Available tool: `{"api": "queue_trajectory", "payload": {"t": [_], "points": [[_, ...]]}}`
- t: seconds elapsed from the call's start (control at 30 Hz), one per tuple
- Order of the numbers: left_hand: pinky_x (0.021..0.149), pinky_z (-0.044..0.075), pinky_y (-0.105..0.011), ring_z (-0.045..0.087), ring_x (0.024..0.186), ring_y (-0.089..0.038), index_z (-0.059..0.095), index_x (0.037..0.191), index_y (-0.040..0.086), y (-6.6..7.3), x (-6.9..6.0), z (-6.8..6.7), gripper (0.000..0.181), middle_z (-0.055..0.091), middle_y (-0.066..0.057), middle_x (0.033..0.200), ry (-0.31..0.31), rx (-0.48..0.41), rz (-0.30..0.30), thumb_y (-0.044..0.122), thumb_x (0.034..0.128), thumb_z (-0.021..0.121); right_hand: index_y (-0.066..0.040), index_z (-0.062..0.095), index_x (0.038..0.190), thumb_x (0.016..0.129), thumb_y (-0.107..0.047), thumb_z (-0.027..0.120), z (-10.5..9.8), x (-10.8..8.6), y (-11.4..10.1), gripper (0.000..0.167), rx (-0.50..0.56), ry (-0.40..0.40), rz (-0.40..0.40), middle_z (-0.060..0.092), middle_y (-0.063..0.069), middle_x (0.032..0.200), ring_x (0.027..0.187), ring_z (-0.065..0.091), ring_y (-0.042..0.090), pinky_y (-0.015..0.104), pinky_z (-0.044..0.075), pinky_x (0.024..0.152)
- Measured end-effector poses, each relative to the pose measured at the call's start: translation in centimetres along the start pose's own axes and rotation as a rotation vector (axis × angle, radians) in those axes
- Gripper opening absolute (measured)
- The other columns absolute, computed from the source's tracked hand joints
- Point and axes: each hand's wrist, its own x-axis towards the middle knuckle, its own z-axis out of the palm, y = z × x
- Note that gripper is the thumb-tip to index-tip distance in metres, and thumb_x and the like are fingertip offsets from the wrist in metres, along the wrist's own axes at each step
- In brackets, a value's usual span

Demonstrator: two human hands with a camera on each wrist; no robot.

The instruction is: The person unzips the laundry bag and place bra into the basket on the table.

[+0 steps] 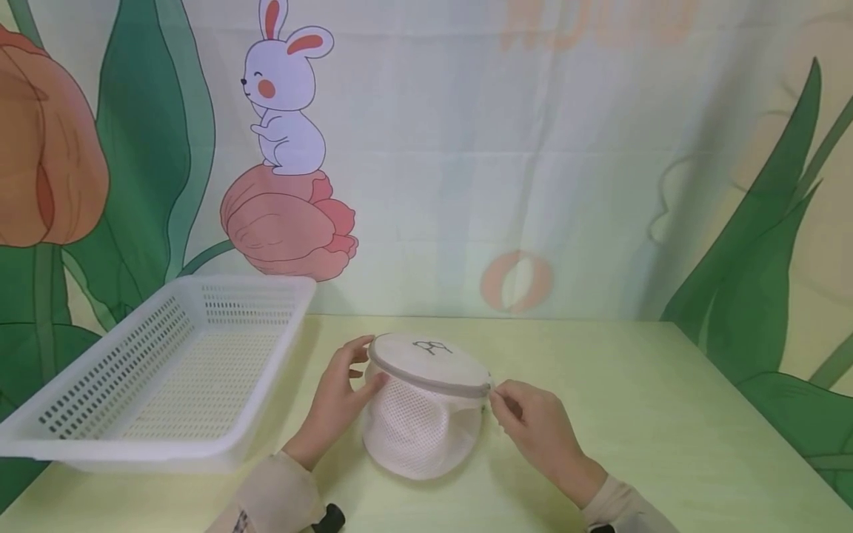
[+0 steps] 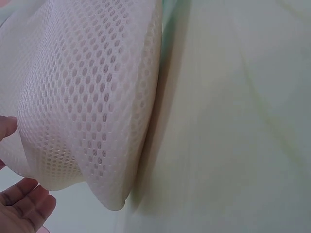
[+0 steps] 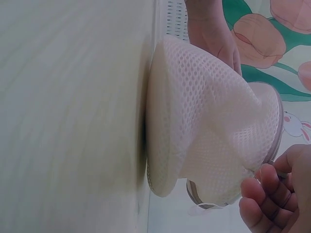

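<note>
L fingers (image 1: 352, 354) hold mesh bag (image 1: 406, 429) nr rim, R fingers (image 3: 254, 191) pinch zip (image 1: 426, 380) edge

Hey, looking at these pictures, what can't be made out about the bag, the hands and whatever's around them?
- Inside of the mesh bag: hidden by its lid in the head view.
- Which part of the zipper the right hand pinches: covered by its fingers, head view.
- Rest of the left hand: cut off by the left wrist view's left edge.
- Black object: cut off by the head view's bottom edge.
</note>
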Motion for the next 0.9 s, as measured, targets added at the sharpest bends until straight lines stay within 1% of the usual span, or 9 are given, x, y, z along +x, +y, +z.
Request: {"api": "queue_trajectory", "payload": {"t": [0.17, 0.3, 0.43, 0.6, 0.7, 0.77, 0.9], "points": [[0.087, 0.053, -0.045, 0.058, 0.109, -0.028, 0.051, 0.134, 0.012, 0.10, -0.11, 0.06, 0.054, 0.060, -0.013, 0.120, 0.019, 0.011, 0.040, 0.009, 0.0847, 0.071, -0.016, 0.060, 0.070, 0.086, -0.005, 0.063, 0.04, -0.03, 0.03, 0.021, -0.020, 0.016, -0.008, 0.050, -0.015, 0.055, 0.049, 0.037, -0.009, 0.015, 0.037, 0.047], [0.086, 0.054, -0.042, 0.060, 0.104, -0.025, 0.054, 0.129, 0.011, 0.26, -0.17, 0.04, 0.045, 0.063, -0.011, 0.114, 0.052, 0.015, 0.069, 0.009, 0.0865, 0.070, -0.016, 0.060, 0.070, 0.086, -0.005, 0.063, 0.00, -0.02, 0.00, 0.020, -0.033, 0.016, -0.006, 0.050, -0.015, 0.055, 0.049, 0.036, -0.009, 0.015, 0.037, 0.047], [0.086, 0.055, -0.038, 0.059, 0.102, -0.022, 0.057, 0.124, 0.009, 0.56, -0.24, -0.04, 0.040, 0.064, -0.009, 0.110, 0.064, 0.002, 0.078, 0.009, 0.0868, 0.069, -0.015, 0.060, 0.069, 0.087, -0.005, 0.062, -0.11, -0.04, -0.04, 0.020, -0.048, 0.005, 0.003, 0.049, -0.014, 0.055, 0.050, 0.035, -0.008, 0.015, 0.037, 0.048], [0.087, 0.054, -0.035, 0.059, 0.103, -0.019, 0.057, 0.121, 0.008, 0.85, -0.35, -0.07, 0.036, 0.064, -0.007, 0.112, 0.073, -0.007, 0.069, 0.007, 0.0869, 0.069, -0.015, 0.061, 0.068, 0.085, -0.006, 0.062, -0.24, 0.04, 0.04, 0.019, -0.080, 0.007, -0.003, 0.048, -0.013, 0.055, 0.050, 0.034, -0.007, 0.015, 0.037, 0.048], [0.088, 0.053, -0.035, 0.059, 0.103, -0.018, 0.058, 0.119, 0.008, 0.89, -0.40, 0.05, 0.035, 0.064, -0.007, 0.112, 0.092, -0.006, 0.071, 0.006, 0.0857, 0.069, -0.015, 0.061, 0.068, 0.083, -0.006, 0.062, -0.34, 0.09, 0.10, 0.018, -0.113, 0.016, -0.013, 0.049, -0.013, 0.056, 0.050, 0.034, -0.007, 0.014, 0.036, 0.048], [0.088, 0.053, -0.036, 0.059, 0.102, -0.019, 0.059, 0.118, 0.007, 0.92, -0.51, 0.19, 0.036, 0.064, -0.008, 0.112, 0.109, -0.002, 0.086, 0.004, 0.0839, 0.071, -0.016, 0.061, 0.067, 0.082, -0.006, 0.063, -0.42, 0.12, 0.13, 0.018, -0.138, 0.022, -0.014, 0.049, -0.013, 0.055, 0.050, 0.034, -0.006, 0.014, 0.036, 0.048], [0.088, 0.053, -0.036, 0.060, 0.101, -0.021, 0.059, 0.116, 0.006, 0.91, -0.79, 0.49, 0.039, 0.063, -0.009, 0.111, 0.149, 0.012, 0.119, 0.002, 0.0800, 0.074, -0.016, 0.060, 0.066, 0.082, -0.006, 0.063, -0.56, 0.17, 0.14, 0.018, -0.173, 0.003, 0.015, 0.046, -0.014, 0.054, 0.049, 0.032, -0.005, 0.015, 0.033, 0.047]]}}
